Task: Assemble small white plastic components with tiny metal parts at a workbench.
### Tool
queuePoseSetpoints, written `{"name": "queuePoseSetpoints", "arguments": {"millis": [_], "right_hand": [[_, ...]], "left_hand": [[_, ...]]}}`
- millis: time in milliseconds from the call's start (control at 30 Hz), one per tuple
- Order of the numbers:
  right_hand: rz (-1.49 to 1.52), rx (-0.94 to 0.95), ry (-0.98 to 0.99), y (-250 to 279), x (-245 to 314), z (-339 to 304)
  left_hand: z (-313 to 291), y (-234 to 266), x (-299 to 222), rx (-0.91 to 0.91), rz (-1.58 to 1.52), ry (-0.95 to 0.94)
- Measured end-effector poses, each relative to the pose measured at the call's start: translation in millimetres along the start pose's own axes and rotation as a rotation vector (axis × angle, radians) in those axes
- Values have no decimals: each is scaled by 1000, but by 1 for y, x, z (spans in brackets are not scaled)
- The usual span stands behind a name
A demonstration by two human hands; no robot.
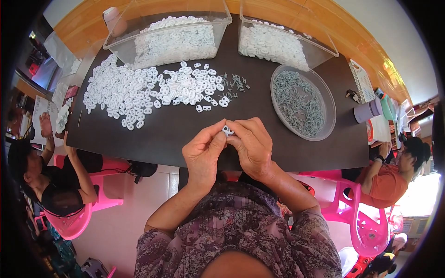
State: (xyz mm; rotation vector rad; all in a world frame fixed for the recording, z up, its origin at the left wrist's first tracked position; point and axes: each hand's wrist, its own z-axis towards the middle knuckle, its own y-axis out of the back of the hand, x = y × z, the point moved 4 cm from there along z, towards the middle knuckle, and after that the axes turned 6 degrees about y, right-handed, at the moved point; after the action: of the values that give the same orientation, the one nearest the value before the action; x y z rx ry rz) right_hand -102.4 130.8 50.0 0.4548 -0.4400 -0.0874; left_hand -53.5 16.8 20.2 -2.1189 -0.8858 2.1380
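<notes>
Between my fingertips, just over the near part of the dark table [176, 134], is a small white plastic piece with two holes [227, 131]. My left hand [205, 150] pinches it from the left with thumb and index finger. From the right, my right hand [252, 146] grips the same piece, its other fingers curled. Whether a screw sits in the piece is too small to tell. Beyond my hands lies a heap of similar white two-holed pieces [185, 85], with a larger heap [116, 88] to its left. Several small grey screws [238, 82] lie loose beside them.
A round clear tub [330, 109] of grey screws stands to the right. Two clear bins [221, 34] [320, 44] of white pieces line the back. A lilac cup [367, 111] stands at the right edge. People sit on pink chairs [76, 220] at both sides.
</notes>
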Motion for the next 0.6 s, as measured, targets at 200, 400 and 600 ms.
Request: {"name": "queuePoseSetpoints", "arguments": {"millis": [200, 400, 600], "right_hand": [[2, 11, -26, 4, 0, -3], [33, -15, -67, 5, 4, -3], [27, -34, -110, 7, 8, -3]], "left_hand": [[3, 2, -3, 49, 74, -40], [-1, -2, -1, 49, 37, -115], [-3, -7, 1, 8, -4, -102]]}}
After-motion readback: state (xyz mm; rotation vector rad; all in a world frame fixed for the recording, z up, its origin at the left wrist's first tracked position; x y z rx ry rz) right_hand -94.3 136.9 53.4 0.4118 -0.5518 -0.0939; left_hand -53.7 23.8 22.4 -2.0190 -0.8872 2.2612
